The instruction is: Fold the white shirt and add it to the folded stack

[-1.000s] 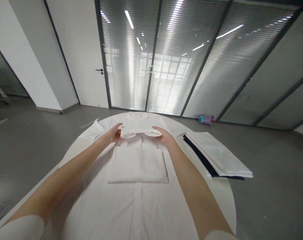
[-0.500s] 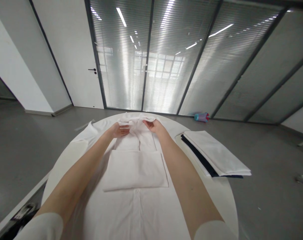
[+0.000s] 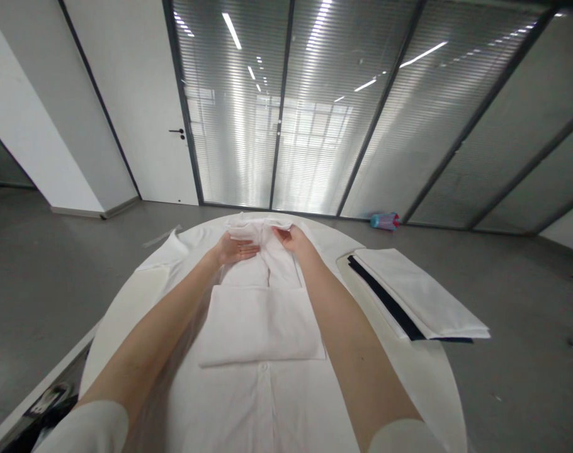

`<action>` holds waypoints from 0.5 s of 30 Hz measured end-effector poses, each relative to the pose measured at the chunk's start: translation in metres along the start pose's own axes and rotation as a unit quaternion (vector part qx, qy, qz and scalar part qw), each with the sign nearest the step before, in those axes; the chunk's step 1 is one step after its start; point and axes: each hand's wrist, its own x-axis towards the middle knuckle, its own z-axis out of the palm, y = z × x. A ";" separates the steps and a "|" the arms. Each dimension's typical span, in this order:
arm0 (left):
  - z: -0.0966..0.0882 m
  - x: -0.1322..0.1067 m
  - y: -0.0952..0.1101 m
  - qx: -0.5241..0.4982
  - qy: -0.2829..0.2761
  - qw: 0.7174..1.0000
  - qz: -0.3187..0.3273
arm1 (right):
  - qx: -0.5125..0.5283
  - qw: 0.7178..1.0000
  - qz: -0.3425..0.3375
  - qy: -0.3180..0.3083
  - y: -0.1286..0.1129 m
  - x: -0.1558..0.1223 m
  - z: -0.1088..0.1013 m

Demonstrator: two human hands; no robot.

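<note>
A white shirt [image 3: 230,409] lies spread over the round table, its button placket running toward me. On top of it rests a folded white cloth [image 3: 262,327] with a straight near edge. At the bunched collar end, my left hand [image 3: 237,248] lies on the fabric with its fingers stretched out flat toward the middle; its thumb is hard to make out. Opposite it, my right hand [image 3: 290,238] pinches the gathered edge of the shirt between thumb and fingers. A short white sleeve [image 3: 161,253] spreads out at the left.
A stack of folded white and dark navy cloth [image 3: 419,292] overhangs the right edge of the white round table [image 3: 114,314]. A blue, purple and red object [image 3: 384,221] lies on the floor by the glass partition. A door [image 3: 140,126] stands at the back left.
My left hand has slid a little to the right across the fabric, closer to my right hand. My right hand keeps its pinch in nearly the same place. The view has shifted slightly.
</note>
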 end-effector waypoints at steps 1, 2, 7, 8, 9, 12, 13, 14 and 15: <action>0.002 0.001 -0.004 -0.010 -0.012 1.000 0.008 | 0.002 1.000 0.002 0.007 0.001 -0.001 0.001; 0.003 0.002 -0.007 -0.021 -0.024 0.999 0.018 | 0.004 1.000 0.001 0.013 0.003 -0.001 0.001; 0.006 0.008 -0.013 -0.040 -0.039 0.997 0.049 | 0.001 1.000 0.001 0.022 0.006 -0.007 0.000; 0.005 0.008 -0.011 -0.035 -0.027 0.998 0.052 | -0.003 1.000 0.005 0.021 0.005 -0.009 -0.001; 0.004 0.007 -0.008 -0.030 -0.016 0.998 0.053 | -0.010 1.000 0.011 0.017 0.003 -0.011 -0.003; 0.002 -0.005 0.002 -0.025 -0.013 0.999 0.024 | -0.067 0.997 0.039 -0.010 -0.005 -0.022 -0.015; 0.002 -0.012 0.005 -0.023 -0.019 0.999 0.010 | -0.099 0.994 0.052 -0.019 -0.007 -0.027 -0.021; 0.003 -0.020 0.006 -0.018 -0.024 1.000 0.003 | -0.133 0.989 0.066 -0.027 -0.007 -0.033 -0.029; 0.005 -0.028 0.006 -0.004 -0.024 1.000 0.001 | -0.163 0.983 0.077 -0.033 -0.007 -0.040 -0.038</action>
